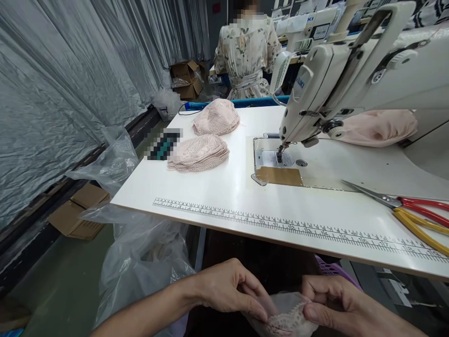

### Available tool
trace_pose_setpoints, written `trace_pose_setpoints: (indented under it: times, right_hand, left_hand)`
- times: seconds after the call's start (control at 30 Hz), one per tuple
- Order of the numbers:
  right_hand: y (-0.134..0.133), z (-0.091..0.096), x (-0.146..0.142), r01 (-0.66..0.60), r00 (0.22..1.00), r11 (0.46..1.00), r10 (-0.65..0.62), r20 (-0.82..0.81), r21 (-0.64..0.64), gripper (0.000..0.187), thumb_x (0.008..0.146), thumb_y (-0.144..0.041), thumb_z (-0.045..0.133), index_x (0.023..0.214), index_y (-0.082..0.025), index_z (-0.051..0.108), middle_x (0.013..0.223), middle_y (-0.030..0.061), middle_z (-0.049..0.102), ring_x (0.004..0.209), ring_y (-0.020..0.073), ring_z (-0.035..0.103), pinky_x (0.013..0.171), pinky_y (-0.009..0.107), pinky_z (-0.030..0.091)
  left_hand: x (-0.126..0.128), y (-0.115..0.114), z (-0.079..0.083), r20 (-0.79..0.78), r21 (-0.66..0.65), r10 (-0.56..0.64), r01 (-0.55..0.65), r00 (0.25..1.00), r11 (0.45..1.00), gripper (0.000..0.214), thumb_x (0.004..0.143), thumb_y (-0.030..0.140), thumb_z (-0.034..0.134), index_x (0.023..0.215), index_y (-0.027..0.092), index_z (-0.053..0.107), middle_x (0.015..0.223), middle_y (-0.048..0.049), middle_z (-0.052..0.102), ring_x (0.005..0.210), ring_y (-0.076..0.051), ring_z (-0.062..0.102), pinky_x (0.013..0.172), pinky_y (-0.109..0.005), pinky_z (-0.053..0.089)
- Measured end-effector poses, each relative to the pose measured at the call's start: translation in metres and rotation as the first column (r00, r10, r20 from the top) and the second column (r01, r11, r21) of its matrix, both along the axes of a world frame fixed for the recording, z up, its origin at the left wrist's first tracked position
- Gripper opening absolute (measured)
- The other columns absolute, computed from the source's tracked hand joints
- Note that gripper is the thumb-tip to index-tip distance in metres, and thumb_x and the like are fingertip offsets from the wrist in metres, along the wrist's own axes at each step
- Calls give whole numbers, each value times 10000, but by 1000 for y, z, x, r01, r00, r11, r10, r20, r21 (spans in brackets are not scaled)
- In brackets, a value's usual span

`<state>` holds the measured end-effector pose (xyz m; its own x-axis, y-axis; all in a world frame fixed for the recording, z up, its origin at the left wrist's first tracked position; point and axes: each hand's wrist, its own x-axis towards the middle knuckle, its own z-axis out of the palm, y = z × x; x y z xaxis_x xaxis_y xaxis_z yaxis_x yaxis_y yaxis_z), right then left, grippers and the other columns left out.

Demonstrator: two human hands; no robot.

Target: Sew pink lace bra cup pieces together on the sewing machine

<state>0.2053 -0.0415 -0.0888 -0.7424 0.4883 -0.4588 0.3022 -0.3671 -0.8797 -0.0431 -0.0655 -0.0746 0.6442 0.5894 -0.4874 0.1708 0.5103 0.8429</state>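
Below the table's front edge I hold a piece of sheer, pale pink lace fabric (287, 318). My left hand (238, 290) pinches its left side between thumb and fingers. On the right side, my right hand (329, 299) grips the lace edge with thumb and bent fingers. The fabric's lower part runs out of the picture. On the table lie two piles of pink lace pieces, a front stack (199, 153) and a rear stack (216, 117). The sewing machine (312, 93) stands to the right, its presser foot over the metal plate.
Scissors (400, 202) with red and yellow handles lie at the table's right front. A printed ruler (263, 219) runs along the front edge. Pink fabric (379, 127) sits behind the machine head. Clear plastic bags (140, 262) hang at left. A person (245, 56) sits ahead, back turned.
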Motion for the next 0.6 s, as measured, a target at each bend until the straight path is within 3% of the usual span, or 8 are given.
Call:
trace_pose_setpoints:
  times: [0.33,0.5,0.6]
  right_hand:
    - [0,2,-8,24,995,997,-30,92,68,576,756,-733,555,608,-207,372,529,-86,297,517,86,202,511,236,212]
    - [-2,-3,-8,38,995,993,-48,90,108,584,746,-742,555,608,-206,366,551,-75,348,528,86,247,515,237,228]
    - [-3,-5,-8,62,995,993,-69,69,99,574,747,-723,573,614,-206,362,578,-67,377,552,91,283,528,233,248]
  left_hand:
    - [-2,2,-3,19,-62,-9,10,1000,998,499,635,497,787,985,147,733,874,-69,732,902,-233,690,858,-311,533]
    - [-5,2,-4,-2,-55,-60,60,998,997,531,616,476,806,1038,166,717,947,-71,725,968,-247,669,863,-309,523]
    - [-3,1,-5,-69,-40,-76,73,995,997,555,552,488,836,994,170,733,873,-52,728,880,-224,680,829,-281,510]
